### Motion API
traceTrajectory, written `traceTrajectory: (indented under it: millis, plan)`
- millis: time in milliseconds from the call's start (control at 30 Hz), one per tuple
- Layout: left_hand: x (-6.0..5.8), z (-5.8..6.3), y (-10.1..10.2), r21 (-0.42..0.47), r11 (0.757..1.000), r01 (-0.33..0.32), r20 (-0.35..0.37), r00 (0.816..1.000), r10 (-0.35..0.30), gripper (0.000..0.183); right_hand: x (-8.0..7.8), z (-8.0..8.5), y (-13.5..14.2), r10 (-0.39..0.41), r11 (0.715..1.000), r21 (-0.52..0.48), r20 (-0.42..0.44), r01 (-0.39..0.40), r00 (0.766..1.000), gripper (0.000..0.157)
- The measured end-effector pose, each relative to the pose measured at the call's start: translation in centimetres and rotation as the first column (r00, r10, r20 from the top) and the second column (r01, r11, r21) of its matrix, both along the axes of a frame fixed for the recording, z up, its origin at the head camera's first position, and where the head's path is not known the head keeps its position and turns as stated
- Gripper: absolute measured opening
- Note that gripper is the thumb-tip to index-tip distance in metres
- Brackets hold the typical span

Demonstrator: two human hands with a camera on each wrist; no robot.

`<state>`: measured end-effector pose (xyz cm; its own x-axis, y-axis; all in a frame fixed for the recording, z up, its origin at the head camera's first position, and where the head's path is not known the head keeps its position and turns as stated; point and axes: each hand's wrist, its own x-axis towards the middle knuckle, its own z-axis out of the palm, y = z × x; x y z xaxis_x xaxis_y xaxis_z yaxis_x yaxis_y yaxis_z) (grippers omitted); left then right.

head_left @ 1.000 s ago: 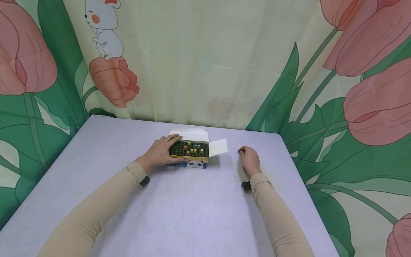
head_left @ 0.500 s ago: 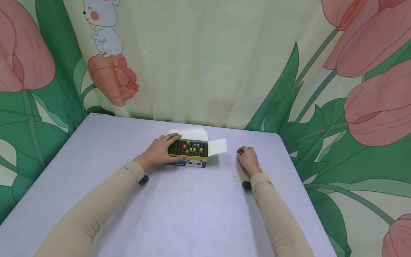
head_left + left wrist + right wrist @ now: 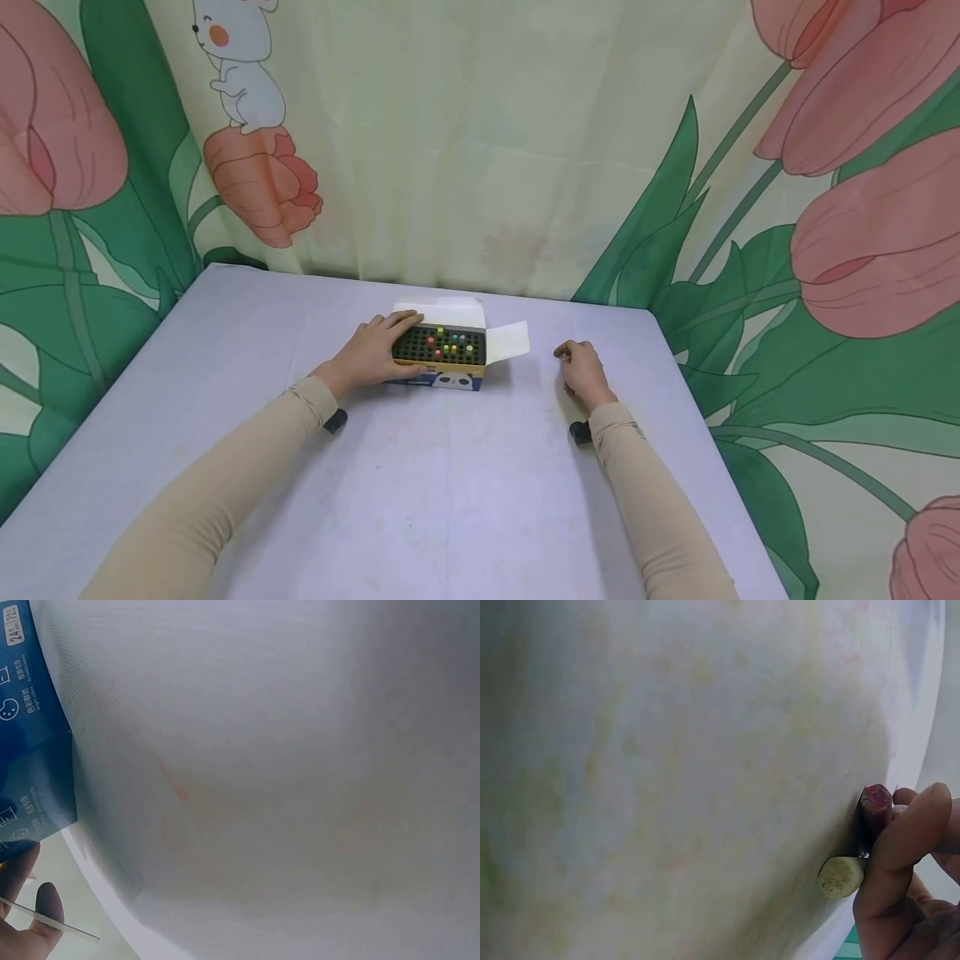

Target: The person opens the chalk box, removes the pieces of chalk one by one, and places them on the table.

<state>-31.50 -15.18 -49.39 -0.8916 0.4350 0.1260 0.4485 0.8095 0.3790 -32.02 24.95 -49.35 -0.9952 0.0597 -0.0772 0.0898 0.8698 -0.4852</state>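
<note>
An open blue-and-yellow box (image 3: 454,382) with a panda on its front stands on the table. Inside, a black foam-like insert (image 3: 412,346) with rows of holes holds several coloured sticks. My left hand (image 3: 367,354) grips the box's left end, thumb along the front and fingers over the top. In the left wrist view, the blue box wall (image 3: 37,727) shows with two fingertips below it. To the right of the box, my right hand (image 3: 585,371) is low over the table. Its curled fingers hold two crayons side by side, a dark red one (image 3: 875,802) and a whitish one (image 3: 841,877).
A white lid flap (image 3: 438,312) stands up behind the box, and a side flap (image 3: 507,342) sticks out to the right. The white-covered table (image 3: 450,500) reaches back to a flower-patterned curtain (image 3: 480,150). Faint coloured smudges mark the cloth.
My right hand has turned and shifted slightly, its fingers shifting around the crayons. The left hand and the box keep their places, apart from a small shift of the head view.
</note>
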Motion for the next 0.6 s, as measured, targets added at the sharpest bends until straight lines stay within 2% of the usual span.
traceTrajectory:
  millis: [300,467,600]
  plan:
    - [0.2,0.2,0.0,0.005,1.0,-0.006,0.004,1.0,0.006,0.103,0.1,0.3,0.2,-0.003,0.998,-0.061,-0.021,0.002,1.0,0.035]
    - [0.2,0.1,0.1,-0.001,1.0,-0.003,0.008,1.0,0.003,0.103,-0.1,1.8,0.0,-0.073,0.996,-0.065,-0.115,0.066,0.991,0.034]
    - [0.1,0.0,0.1,-0.004,1.0,-0.008,0.004,1.0,0.008,0.103,-0.5,4.0,-1.0,-0.135,0.984,-0.147,-0.236,0.102,0.962,0.031]
